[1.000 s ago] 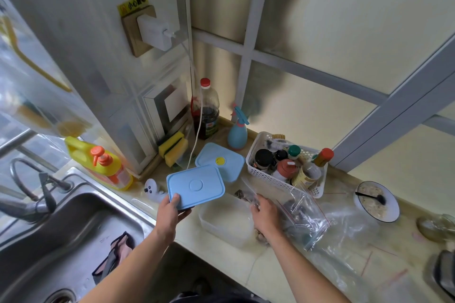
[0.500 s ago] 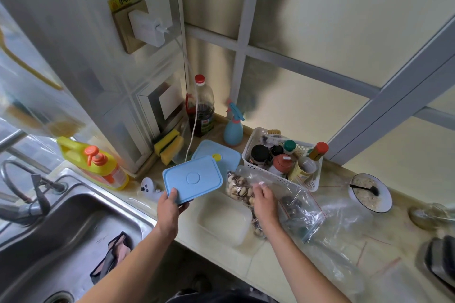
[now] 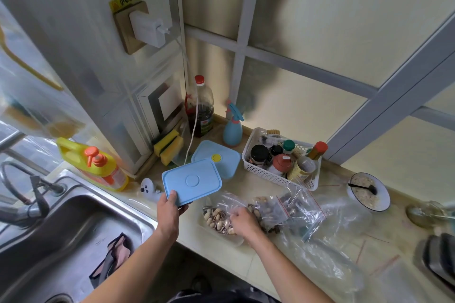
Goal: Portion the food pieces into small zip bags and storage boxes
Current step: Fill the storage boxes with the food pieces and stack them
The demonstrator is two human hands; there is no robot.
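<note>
Head view looks down on a cream table (image 3: 246,179) beside a steel sink (image 3: 73,224). Her or his left hand (image 3: 168,214) holds a pale blue rectangular lid (image 3: 192,181) by its near edge, thumb on top and fingers curled beneath, raised and tilted over the table. A second blue lid (image 3: 221,158) with a yellow button lies flat just behind it. Right hand (image 3: 245,221) has its fingers curled into a small clear zip bag of nuts (image 3: 216,216), pale shells with brown bits showing through the crinkled plastic; that bag sits in or on a clear storage box (image 3: 221,236) at the table's near edge, though which I cannot tell. Just right of it lie more zip bags (image 3: 295,206) with red seal lines, holding darker pieces. Behind stands a white basket (image 3: 268,174) of jars, and farther right a bowl (image 3: 369,194) with a black spoon.
</note>
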